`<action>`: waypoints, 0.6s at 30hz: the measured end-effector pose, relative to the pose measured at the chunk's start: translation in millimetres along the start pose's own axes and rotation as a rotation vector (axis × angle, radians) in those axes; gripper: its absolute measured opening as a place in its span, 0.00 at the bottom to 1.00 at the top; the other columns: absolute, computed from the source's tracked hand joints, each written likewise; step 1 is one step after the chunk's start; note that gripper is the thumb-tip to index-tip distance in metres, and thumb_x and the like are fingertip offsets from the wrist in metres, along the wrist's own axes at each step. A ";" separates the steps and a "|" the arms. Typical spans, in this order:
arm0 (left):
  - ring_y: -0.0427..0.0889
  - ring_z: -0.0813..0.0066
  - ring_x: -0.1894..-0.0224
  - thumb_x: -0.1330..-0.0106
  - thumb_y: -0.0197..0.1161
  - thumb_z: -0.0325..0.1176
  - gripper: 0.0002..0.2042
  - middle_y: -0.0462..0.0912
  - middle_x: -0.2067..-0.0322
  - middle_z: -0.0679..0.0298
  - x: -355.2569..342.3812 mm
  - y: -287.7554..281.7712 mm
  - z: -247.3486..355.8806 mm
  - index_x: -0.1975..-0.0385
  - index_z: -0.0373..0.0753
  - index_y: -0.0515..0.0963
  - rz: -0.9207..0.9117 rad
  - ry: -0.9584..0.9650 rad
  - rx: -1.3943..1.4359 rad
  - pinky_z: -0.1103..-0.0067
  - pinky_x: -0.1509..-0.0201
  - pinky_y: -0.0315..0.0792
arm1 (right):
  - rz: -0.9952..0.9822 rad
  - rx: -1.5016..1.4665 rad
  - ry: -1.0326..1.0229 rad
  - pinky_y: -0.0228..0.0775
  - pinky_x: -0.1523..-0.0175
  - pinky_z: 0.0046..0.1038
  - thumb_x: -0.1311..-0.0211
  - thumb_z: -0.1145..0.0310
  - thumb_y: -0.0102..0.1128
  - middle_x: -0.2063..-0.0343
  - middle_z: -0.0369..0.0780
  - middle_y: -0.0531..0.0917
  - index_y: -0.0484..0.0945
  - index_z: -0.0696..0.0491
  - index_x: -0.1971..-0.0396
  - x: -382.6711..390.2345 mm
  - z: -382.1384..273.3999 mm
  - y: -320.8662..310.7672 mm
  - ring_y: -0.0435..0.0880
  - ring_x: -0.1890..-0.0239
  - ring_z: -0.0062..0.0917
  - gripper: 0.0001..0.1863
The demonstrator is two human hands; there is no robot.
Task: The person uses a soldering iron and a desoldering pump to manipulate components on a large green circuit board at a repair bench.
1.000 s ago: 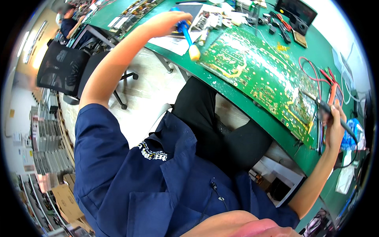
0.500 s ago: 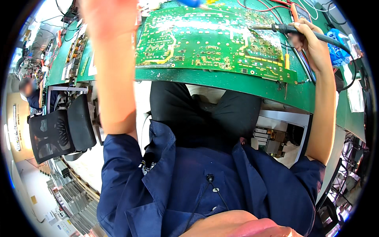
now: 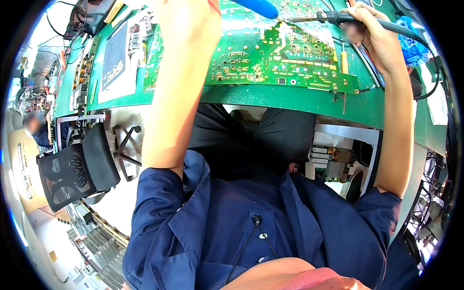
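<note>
A large green circuit board (image 3: 270,63) lies on the green bench. My right hand (image 3: 374,41) is closed round a soldering iron (image 3: 333,17), whose tip points left and rests at or just above the board's upper part. Beside that tip is the pale nozzle of a blue desoldering pump (image 3: 258,7), which slants in from the top edge. My left hand (image 3: 191,21) reaches over the board's left part and appears closed on the pump. Its fingers and the pump's rear end are cut off by the picture's top edge.
A white sheet with a dark panel (image 3: 112,55) lies left of the board, beside a row of narrow boards (image 3: 81,75). A yellow-handled tool (image 3: 344,60) and a blue plastic bag (image 3: 411,41) are at right. A black chair (image 3: 82,162) and another person (image 3: 39,129) are at left.
My left hand has moved right across the board, and the pump's nozzle has come beside the iron's tip. The iron has shifted slightly left and up in view. More of the white sheet shows.
</note>
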State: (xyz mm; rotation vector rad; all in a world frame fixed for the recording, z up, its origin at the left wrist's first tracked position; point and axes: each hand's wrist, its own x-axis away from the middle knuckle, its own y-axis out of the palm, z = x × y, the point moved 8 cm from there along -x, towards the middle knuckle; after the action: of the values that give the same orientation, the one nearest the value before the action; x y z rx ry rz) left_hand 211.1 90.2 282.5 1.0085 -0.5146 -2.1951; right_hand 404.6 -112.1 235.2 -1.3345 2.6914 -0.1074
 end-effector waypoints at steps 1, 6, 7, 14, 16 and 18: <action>0.73 0.71 0.69 0.36 0.56 0.24 0.14 0.71 0.73 0.64 1.7 -2.2 2.0 0.52 0.37 0.62 -0.005 0.020 -0.035 0.75 0.58 0.71 | 0.181 -0.097 0.003 0.68 0.84 0.17 0.42 0.71 0.55 0.88 0.39 0.78 0.73 0.56 0.77 2.1 -1.7 7.9 0.76 0.89 0.20 0.07; 0.72 0.72 0.70 0.36 0.55 0.25 0.13 0.70 0.74 0.64 2.1 3.8 -0.9 0.55 0.40 0.62 -0.044 0.040 -0.023 0.72 0.59 0.71 | 0.161 -0.010 0.040 0.69 0.82 0.18 0.40 0.70 0.54 0.87 0.40 0.78 0.74 0.56 0.75 5.1 -10.9 1.8 0.78 0.87 0.20 0.07; 0.72 0.72 0.71 0.36 0.55 0.25 0.13 0.69 0.74 0.65 2.5 2.5 -3.5 0.55 0.41 0.62 -0.018 0.028 -0.002 0.72 0.60 0.71 | 0.175 -0.006 0.052 0.69 0.82 0.18 0.40 0.70 0.54 0.87 0.39 0.78 0.74 0.56 0.75 5.0 -9.8 1.6 0.78 0.87 0.20 0.06; 0.69 0.75 0.75 0.36 0.55 0.27 0.10 0.67 0.76 0.67 9.0 3.9 -11.6 0.61 0.43 0.61 0.124 -0.045 0.194 0.73 0.65 0.70 | 0.146 -0.096 0.013 0.70 0.81 0.18 0.39 0.70 0.52 0.87 0.39 0.78 0.73 0.55 0.75 4.7 -3.0 1.5 0.77 0.87 0.20 0.07; 0.68 0.75 0.76 0.36 0.54 0.27 0.08 0.66 0.77 0.67 10.5 2.2 -5.6 0.63 0.43 0.62 0.053 0.128 -0.005 0.74 0.66 0.69 | 0.127 -0.118 -0.013 0.69 0.81 0.19 0.39 0.70 0.52 0.86 0.38 0.78 0.73 0.56 0.75 4.8 -3.3 6.9 0.76 0.87 0.20 0.07; 0.68 0.76 0.76 0.36 0.54 0.28 0.07 0.66 0.78 0.68 18.7 7.3 -2.5 0.65 0.43 0.62 0.013 0.150 0.007 0.74 0.67 0.69 | 0.051 -0.158 0.057 0.69 0.81 0.19 0.39 0.70 0.52 0.86 0.38 0.78 0.73 0.56 0.75 2.1 3.5 10.0 0.77 0.87 0.20 0.07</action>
State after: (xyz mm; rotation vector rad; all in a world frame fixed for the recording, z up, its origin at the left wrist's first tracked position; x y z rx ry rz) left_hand 206.9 71.8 275.5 1.1592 -0.4590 -2.0875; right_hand 396.0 -107.8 230.3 -1.3218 2.8311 0.0750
